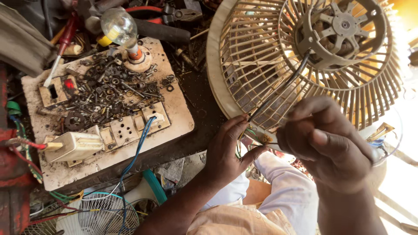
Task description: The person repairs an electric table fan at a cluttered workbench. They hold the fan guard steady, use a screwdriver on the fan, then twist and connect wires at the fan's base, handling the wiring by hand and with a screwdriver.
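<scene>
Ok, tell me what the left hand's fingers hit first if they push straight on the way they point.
The left hand points up and right; its fingers would first meet the black cable and the beige fan grille behind it, though depth is unclear.

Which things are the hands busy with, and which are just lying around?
In hand:
- left hand and right hand at the thin coloured wires
- round beige plastic fan grille

Lying about:
- clear glass light bulb
- dirty white switch board heaped with dark screws and nuts
- red-handled pliers
- small white fan
</scene>
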